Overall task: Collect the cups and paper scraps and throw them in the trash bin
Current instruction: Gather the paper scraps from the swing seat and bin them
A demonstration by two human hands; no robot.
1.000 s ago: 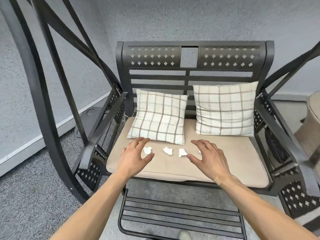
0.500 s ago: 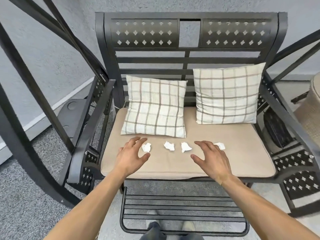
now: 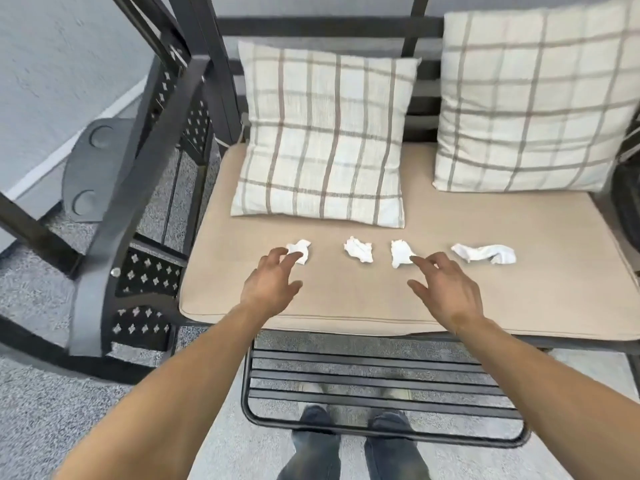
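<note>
Both arms are out over the tan seat cushion (image 3: 346, 306) of the black metal glider bench (image 3: 138, 237). Four crumpled white paper scraps lie in a loose row across the cushion, just in front of the pillows. The left hand (image 3: 268, 285) is spread, fingers loose and apart, and its fingertips overlap the leftmost scrap (image 3: 301, 250) — touching it or just above it, I can't tell which, but nothing is gripped. The right hand (image 3: 446, 292) is open too, thumb out to the side, index finger stretched forward with its tip right at the near edge of the third scrap (image 3: 400, 252). That hand holds nothing either.

Between the two hands sits the second scrap (image 3: 359, 249), untouched. Off to the right, clear of the right hand, lies the fourth scrap (image 3: 485, 252), longer and more twisted than the others.

Behind the row, a plaid pillow (image 3: 322, 133) leans against the backrest on the left, its lower edge near the scraps. A second plaid pillow (image 3: 533, 98) stands at the right, further back. Below the cushion's front edge, the slatted metal footrest (image 3: 381, 375) juts out over grey carpet (image 3: 41, 410), and the person's dark shoes (image 3: 315, 420) show through its bars.
</note>
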